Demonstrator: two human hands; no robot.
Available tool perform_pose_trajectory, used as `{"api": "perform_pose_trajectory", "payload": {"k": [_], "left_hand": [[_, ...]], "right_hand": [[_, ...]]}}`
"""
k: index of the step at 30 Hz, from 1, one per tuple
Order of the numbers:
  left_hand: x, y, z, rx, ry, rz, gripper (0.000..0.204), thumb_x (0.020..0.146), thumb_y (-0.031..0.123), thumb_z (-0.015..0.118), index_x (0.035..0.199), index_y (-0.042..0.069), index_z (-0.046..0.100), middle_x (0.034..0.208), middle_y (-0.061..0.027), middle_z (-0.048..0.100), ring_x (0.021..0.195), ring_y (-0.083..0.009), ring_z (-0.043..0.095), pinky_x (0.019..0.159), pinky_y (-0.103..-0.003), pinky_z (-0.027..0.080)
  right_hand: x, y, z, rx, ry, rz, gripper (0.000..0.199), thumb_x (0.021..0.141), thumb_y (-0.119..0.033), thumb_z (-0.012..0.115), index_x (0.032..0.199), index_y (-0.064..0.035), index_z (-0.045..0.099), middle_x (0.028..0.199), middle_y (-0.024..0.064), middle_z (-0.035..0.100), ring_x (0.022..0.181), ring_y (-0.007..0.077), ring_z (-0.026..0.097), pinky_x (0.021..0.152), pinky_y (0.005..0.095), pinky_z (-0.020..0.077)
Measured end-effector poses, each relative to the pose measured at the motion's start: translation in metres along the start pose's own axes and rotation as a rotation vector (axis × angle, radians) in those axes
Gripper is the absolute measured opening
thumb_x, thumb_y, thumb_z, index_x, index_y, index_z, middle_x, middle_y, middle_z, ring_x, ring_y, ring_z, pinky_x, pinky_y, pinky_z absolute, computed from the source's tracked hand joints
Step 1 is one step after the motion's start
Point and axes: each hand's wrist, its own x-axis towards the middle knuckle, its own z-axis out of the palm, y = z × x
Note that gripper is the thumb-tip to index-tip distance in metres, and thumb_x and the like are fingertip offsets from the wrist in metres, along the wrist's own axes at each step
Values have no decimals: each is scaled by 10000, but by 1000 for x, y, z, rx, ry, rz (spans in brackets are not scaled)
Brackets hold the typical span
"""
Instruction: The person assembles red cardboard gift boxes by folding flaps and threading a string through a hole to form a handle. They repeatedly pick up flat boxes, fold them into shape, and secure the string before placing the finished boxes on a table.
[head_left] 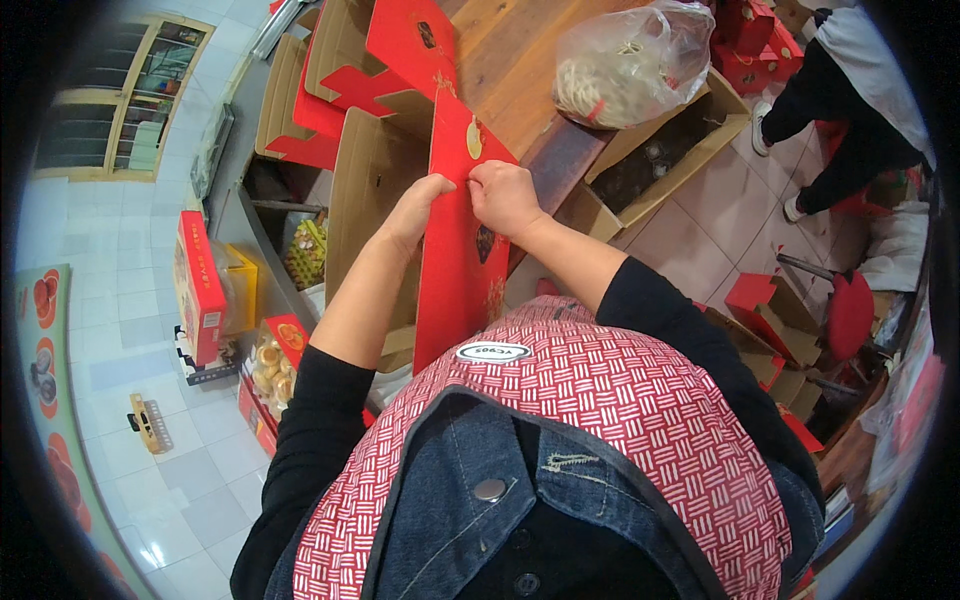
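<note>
A red cardboard box (453,270), brown on its inner faces, stands in front of me with its top uncovered. My left hand (415,210) reaches over the inner side, thumb and fingers closed at the upper part of the red panel. On the outer side my right hand (505,197) pinches the same panel, close to the left fingertips. Whether a small piece lies between the right fingers is hidden. A yellow oval print (474,140) shows on the panel just beyond both hands.
More red boxes (410,40) stand beyond on the wooden table (515,50). A clear plastic bag of pale cord (625,75) sits at the table's right, by a brown carton (690,165). Another person (850,110) stands far right. Packed boxes (200,290) are at left.
</note>
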Motion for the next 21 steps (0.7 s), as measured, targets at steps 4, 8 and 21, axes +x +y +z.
{"api": "perform_pose_trajectory", "payload": {"k": [4, 8, 21], "left_hand": [[2, 9, 4, -198, -270, -18, 648, 845, 597, 371, 1202, 67, 479, 1128, -77, 551, 1011, -195, 521, 858, -340, 431], [69, -58, -35, -68, -55, 116, 348, 861, 256, 535, 1143, 54, 535, 1085, -61, 571, 951, -179, 549, 849, -322, 448], [17, -16, 5, 869, 168, 646, 339, 821, 290, 519, 847, -44, 569, 794, -237, 610, 704, -377, 602, 673, -416, 473]], "right_hand": [[-3, 6, 4, -252, -174, 3, 55, 672, -52, 491, 696, -30, 535, 709, 166, 553, 681, 326, 555, 621, 418, 456], [1, -20, 5, -319, -298, -45, 99, 686, -56, 504, 767, -9, 535, 778, 154, 571, 754, 293, 574, 669, 386, 476], [-53, 61, 0, -288, -491, 94, 138, 762, -65, 428, 845, -2, 519, 856, 188, 561, 813, 330, 579, 681, 405, 485]]}}
